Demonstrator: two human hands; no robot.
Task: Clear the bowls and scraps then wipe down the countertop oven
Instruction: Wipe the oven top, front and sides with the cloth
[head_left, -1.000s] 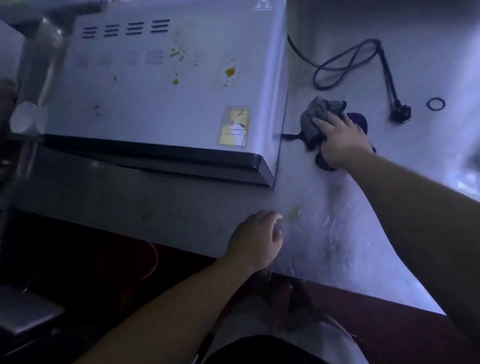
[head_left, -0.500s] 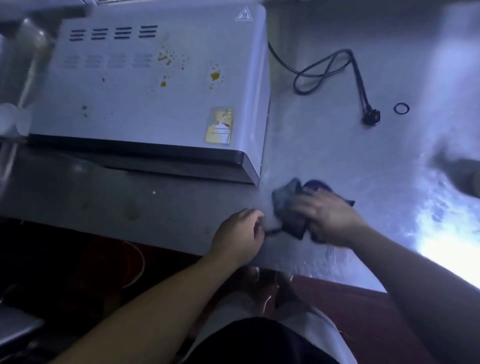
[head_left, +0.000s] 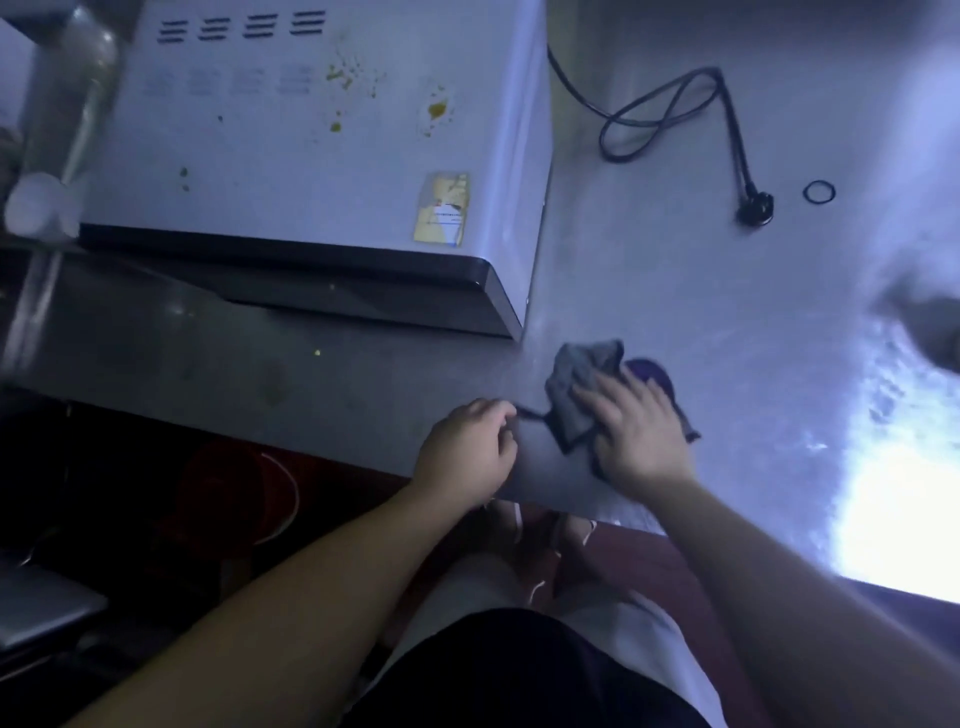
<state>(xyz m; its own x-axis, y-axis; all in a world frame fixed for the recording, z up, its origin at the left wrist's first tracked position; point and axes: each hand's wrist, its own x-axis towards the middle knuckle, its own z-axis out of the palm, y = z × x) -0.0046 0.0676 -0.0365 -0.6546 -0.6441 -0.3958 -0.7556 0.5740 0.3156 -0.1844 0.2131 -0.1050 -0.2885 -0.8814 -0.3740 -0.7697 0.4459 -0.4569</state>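
The white countertop oven (head_left: 322, 156) stands at the upper left of the steel counter (head_left: 675, 291), its top spotted with yellow-orange food stains. A grey and purple cloth (head_left: 576, 384) lies flat on the counter just right of the oven's front corner. My right hand (head_left: 634, 426) presses down on the cloth with fingers spread. My left hand (head_left: 465, 452) rests at the counter's front edge, fingers curled loosely, close to a dark string of the cloth; I cannot tell whether it touches it.
The oven's black power cord (head_left: 670, 114) lies looped on the counter at the upper right, its plug (head_left: 756, 213) unplugged. A small black ring (head_left: 819, 192) sits beside it. A cylindrical bottle (head_left: 67, 114) stands left of the oven. A blurred dark object (head_left: 930, 327) is at the right edge.
My right hand has dragged the cloth from beside the oven's right side toward me, to the front edge near my left hand. My left hand stays at the counter's front edge.
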